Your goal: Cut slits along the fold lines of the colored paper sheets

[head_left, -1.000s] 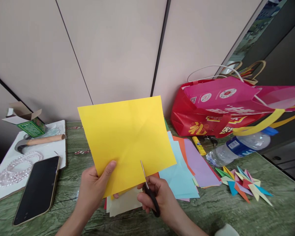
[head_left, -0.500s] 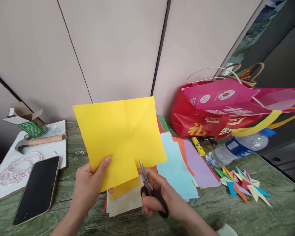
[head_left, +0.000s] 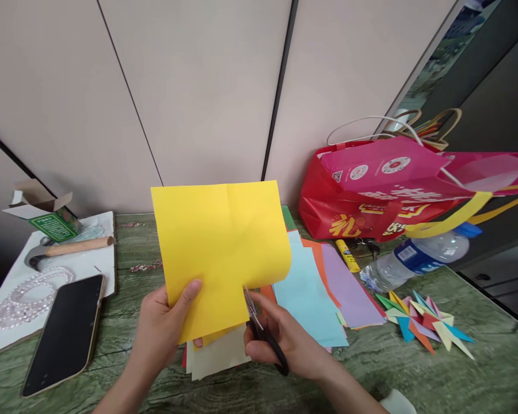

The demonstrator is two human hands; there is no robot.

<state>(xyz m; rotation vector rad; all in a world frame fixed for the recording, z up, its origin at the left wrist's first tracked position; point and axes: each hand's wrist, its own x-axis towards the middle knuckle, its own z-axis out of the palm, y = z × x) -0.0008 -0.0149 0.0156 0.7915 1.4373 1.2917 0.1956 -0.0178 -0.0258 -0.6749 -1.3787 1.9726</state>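
A sheet of yellow paper (head_left: pixel 218 241) is held up over the table, its right side curling. My left hand (head_left: pixel 164 322) grips its lower left part, thumb on the front and fingers behind. In my right hand (head_left: pixel 280 333) is a pair of scissors (head_left: pixel 259 328) with black handles. The blades look nearly closed and sit at a slit in the sheet's lower edge. Below the sheet lies a pile of pale paper (head_left: pixel 218 359), partly hidden by it.
To the right lie blue paper (head_left: pixel 313 293), purple paper (head_left: pixel 349 287), a glue stick (head_left: pixel 347 256), a water bottle (head_left: pixel 414 256), folded paper pieces (head_left: pixel 423 322) and a red bag (head_left: pixel 328 201). At left are a phone (head_left: pixel 64 333), beads (head_left: pixel 30 293), a hammer (head_left: pixel 69 247) and a small box (head_left: pixel 52 218).
The yellow sheet has shifted slightly right and turned more upright, its right side now curled. The scissors' blades have closed further. My left hand has moved a little right.
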